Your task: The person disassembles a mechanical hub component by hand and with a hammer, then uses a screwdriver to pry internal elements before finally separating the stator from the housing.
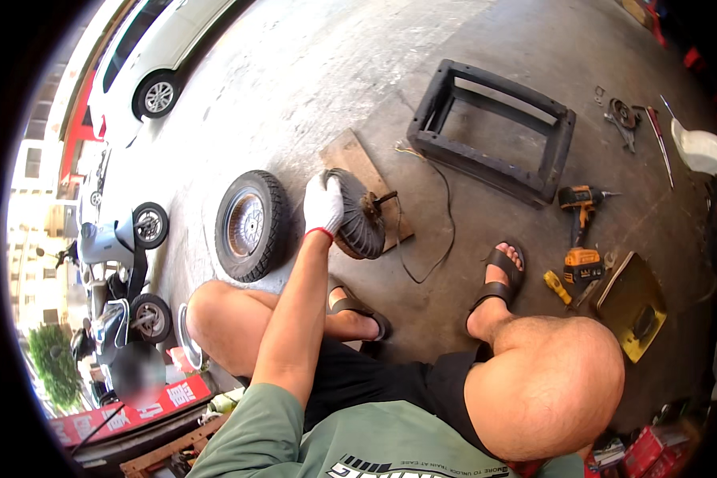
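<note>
Gloved fingers (332,188) gripping ribbed hub (356,223), grey floor (338,76), scooters (110,242)

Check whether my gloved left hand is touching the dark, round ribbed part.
Touching. The head view shows the left hand gripping the ribbed part at its left edge.

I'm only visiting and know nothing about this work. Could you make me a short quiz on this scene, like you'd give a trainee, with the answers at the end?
1. What is the gloved left grip holding?
A) a hammer
B) a round ribbed part
C) a paint brush

2. True or false: the tyred wheel is to the left of the black rectangular frame.

3. Fill in: the cordless drill lies to the ____ of the tyred wheel.

Key:
1. B
2. True
3. right
</note>
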Tool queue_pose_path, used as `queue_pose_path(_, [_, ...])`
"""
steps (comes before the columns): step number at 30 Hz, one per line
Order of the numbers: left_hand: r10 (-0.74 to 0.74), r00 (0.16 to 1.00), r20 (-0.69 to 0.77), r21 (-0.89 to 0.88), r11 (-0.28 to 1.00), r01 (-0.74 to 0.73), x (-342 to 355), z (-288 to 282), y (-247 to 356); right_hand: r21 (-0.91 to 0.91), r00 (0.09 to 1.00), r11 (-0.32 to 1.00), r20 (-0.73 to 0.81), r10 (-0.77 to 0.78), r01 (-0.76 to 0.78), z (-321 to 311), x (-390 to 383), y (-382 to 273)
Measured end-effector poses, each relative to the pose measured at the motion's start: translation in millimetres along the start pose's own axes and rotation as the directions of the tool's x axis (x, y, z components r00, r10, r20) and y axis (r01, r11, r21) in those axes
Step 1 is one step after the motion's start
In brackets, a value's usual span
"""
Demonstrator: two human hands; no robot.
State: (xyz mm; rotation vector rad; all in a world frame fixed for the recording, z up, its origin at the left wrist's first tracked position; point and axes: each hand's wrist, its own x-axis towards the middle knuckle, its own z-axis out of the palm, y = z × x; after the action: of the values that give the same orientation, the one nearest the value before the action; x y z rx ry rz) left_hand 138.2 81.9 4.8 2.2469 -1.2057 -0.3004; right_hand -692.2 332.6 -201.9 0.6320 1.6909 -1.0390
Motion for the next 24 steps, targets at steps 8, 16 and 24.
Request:
queue_pose_path(8, [-0.010, 0.999, -0.031, 0.007, 1.000, 0.010, -4, 5, -1, -0.148, 0.956, 0.954, -0.100, -0.277, 0.261, 11, -53, 1])
queue_pose_path(16, [-0.023, 1.000, -0.009, 0.006, 1.000, 0.023, 0, 5, 5, -0.147, 0.498, 0.476, 0.255, -0.829, 0.867, 127, -216, -47])
queue_pose_path(24, [-0.061, 0.998, -0.019, -0.017, 0.998, 0.060, -4, 0, 5, 0.098, 0.168, 0.434, 0.829, -0.534, 0.896, 357, -370, 8])
